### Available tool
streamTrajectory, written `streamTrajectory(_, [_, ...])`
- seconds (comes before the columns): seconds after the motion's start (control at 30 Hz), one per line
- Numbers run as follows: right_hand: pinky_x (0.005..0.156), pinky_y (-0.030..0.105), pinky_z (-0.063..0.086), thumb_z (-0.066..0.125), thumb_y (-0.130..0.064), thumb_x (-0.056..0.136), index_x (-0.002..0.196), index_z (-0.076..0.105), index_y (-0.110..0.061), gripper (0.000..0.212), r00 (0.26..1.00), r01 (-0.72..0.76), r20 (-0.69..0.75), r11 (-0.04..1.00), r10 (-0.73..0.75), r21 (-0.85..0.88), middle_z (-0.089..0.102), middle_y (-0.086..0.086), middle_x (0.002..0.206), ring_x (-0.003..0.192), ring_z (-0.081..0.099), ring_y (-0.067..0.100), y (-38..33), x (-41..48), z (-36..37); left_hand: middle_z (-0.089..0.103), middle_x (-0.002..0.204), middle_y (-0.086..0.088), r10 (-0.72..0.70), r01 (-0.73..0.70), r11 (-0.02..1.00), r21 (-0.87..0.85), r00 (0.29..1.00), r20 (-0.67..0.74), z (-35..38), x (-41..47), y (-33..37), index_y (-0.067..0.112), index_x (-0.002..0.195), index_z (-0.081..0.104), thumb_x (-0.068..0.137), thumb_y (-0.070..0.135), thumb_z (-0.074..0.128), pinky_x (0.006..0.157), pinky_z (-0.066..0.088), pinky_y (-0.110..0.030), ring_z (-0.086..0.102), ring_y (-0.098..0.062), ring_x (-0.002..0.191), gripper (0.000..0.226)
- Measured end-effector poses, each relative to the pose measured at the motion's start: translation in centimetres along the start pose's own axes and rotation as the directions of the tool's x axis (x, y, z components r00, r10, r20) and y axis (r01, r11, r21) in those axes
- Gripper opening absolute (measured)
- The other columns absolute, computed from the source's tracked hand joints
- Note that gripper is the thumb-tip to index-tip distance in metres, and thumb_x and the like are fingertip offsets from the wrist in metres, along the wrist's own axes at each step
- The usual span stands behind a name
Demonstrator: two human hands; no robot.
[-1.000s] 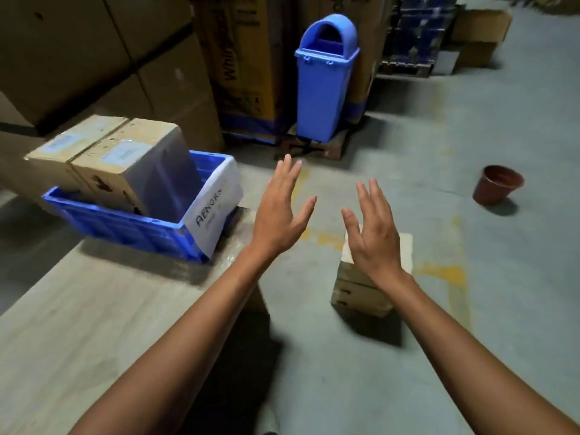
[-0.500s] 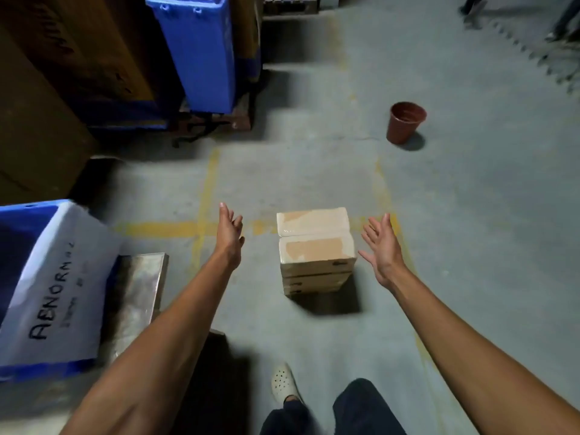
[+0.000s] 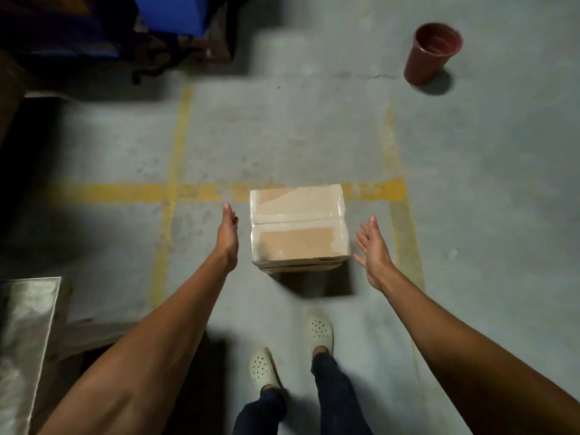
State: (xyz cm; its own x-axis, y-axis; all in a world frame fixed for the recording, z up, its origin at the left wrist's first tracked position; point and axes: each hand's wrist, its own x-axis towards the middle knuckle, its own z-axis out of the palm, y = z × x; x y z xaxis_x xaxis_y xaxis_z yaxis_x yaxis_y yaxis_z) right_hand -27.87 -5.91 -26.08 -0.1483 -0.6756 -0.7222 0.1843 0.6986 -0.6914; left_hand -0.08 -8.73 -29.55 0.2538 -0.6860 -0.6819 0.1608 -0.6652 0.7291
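A small cardboard box [image 3: 298,227], wrapped in clear film, stands on the grey concrete floor over a yellow painted line. My left hand [image 3: 228,235] hovers just left of the box, fingers straight, palm turned toward it. My right hand [image 3: 373,251] hovers just right of the box, fingers spread and straight. Neither hand touches the box and both hold nothing. My two feet in pale perforated clogs [image 3: 320,332] stand right behind the box.
A brown plastic pot [image 3: 431,51] stands on the floor at the far right. A blue bin [image 3: 171,12] on a dark pallet sits at the far left. A table corner [image 3: 25,340] juts in at the lower left. Yellow floor lines [image 3: 131,193] cross under the box.
The view has tilted down from the table and blue crate to the floor. Both hands have come down and spread to either side of the box, closer to it than half a second ago.
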Motion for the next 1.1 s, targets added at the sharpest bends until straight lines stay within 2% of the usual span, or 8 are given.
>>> streamTrajectory(0.13, [0.117, 0.040, 0.027, 0.018, -0.056, 0.106, 0.159, 0.021, -0.015, 0.067, 0.998, -0.063, 0.000, 0.995, 0.064, -0.071, 0.030, 0.003, 0.162, 0.149, 0.030, 0.021, 0.8, 6.3, 0.3, 0.015, 0.166, 0.001, -0.027, 0.028, 0.999, 0.034, 0.999, -0.024, 1.6, 4.9, -2.5, 0.016, 0.160, 0.016, 0.101, 0.064, 0.017, 0.123, 0.008, -0.039, 0.015, -0.010, 0.152, 0.075])
streamTrajectory(0.23, [0.101, 0.032, 0.033, 0.017, -0.050, 0.108, 0.156, 0.031, -0.011, 0.063, 0.994, -0.105, -0.029, 0.985, 0.102, -0.134, 0.042, 0.003, 0.152, 0.144, 0.036, 0.022, 1.9, 9.6, 0.4, 0.018, 0.166, 0.001, -0.081, 0.088, 0.993, 0.080, 0.993, -0.088, 2.0, 8.0, -4.7, 0.019, 0.159, 0.018, 0.101, 0.065, 0.016, 0.122, 0.010, -0.040, 0.017, -0.015, 0.152, 0.074])
streamTrajectory(0.37, [0.111, 0.038, 0.032, 0.036, -0.053, 0.106, 0.153, 0.035, -0.014, 0.061, 0.980, -0.201, -0.055, 0.921, 0.194, -0.333, 0.044, 0.007, 0.154, 0.138, 0.044, 0.027, 5.1, 13.7, 0.1, 0.033, 0.159, -0.009, -0.159, 0.203, 0.960, 0.193, 0.962, -0.220, 2.1, 10.7, -7.5, 0.013, 0.155, 0.031, 0.101, 0.065, 0.013, 0.117, 0.023, -0.040, 0.031, -0.027, 0.147, 0.076])
streamTrajectory(0.57, [0.118, 0.046, 0.025, 0.058, -0.018, 0.101, 0.145, 0.045, -0.007, 0.047, 0.933, -0.332, 0.019, 0.878, 0.360, -0.344, 0.053, 0.005, 0.144, 0.136, 0.046, 0.025, 5.8, 15.3, -1.1, 0.057, 0.128, 0.002, -0.282, 0.290, 0.949, 0.122, 0.956, -0.080, 2.4, 10.1, -8.2, 0.011, 0.132, 0.058, 0.103, 0.062, 0.012, 0.100, 0.029, -0.035, 0.051, -0.018, 0.113, 0.074])
streamTrajectory(0.73, [0.093, 0.033, 0.036, 0.053, 0.003, 0.095, 0.122, 0.059, -0.008, 0.030, 0.974, -0.220, -0.022, 0.905, 0.227, -0.364, 0.062, 0.002, 0.113, 0.111, 0.047, 0.020, 1.1, 11.8, -2.0, 0.065, 0.119, 0.006, -0.097, 0.101, 0.995, 0.028, 0.989, -0.110, 2.5, 6.1, -4.1, 0.014, 0.126, 0.066, 0.106, 0.052, 0.027, 0.091, 0.037, -0.036, 0.058, -0.015, 0.106, 0.058])
streamTrajectory(0.83, [0.069, 0.018, 0.047, 0.046, 0.016, 0.087, 0.131, 0.058, -0.009, 0.052, 0.998, -0.057, -0.045, 0.955, 0.046, -0.291, 0.067, 0.000, 0.105, 0.097, 0.057, 0.014, -1.7, 8.4, -1.9, 0.075, 0.107, -0.001, 0.019, -0.011, 0.999, 0.041, 0.982, -0.190, 1.6, 2.5, -1.0, 0.018, 0.103, 0.076, 0.090, 0.060, 0.048, 0.096, 0.048, -0.044, 0.066, -0.021, 0.104, 0.052])
streamTrajectory(1.0, [0.067, 0.034, 0.063, 0.053, 0.016, 0.088, 0.148, 0.045, -0.021, 0.071, 0.996, 0.088, -0.002, 0.988, -0.089, -0.125, 0.065, 0.007, 0.127, 0.102, 0.070, 0.020, -4.9, 1.4, 0.3, 0.065, 0.132, 0.009, 0.186, -0.186, 0.982, 0.022, 0.959, -0.215, -0.6, -5.3, 2.1, 0.019, 0.133, 0.064, 0.100, 0.043, 0.050, 0.109, 0.041, -0.023, 0.057, -0.002, 0.122, 0.043])
streamTrajectory(1.1, [0.066, 0.029, 0.060, 0.055, 0.016, 0.086, 0.150, 0.042, -0.025, 0.076, 0.982, 0.184, 0.064, 0.969, -0.176, -0.162, 0.065, 0.005, 0.125, 0.099, 0.070, 0.017, -5.8, -3.3, 2.0, 0.060, 0.134, 0.012, 0.203, -0.218, 0.976, -0.016, 0.930, -0.307, -3.0, -9.9, 2.6, 0.015, 0.140, 0.056, 0.106, 0.030, 0.045, 0.083, 0.042, 0.000, 0.054, 0.001, 0.123, 0.039])
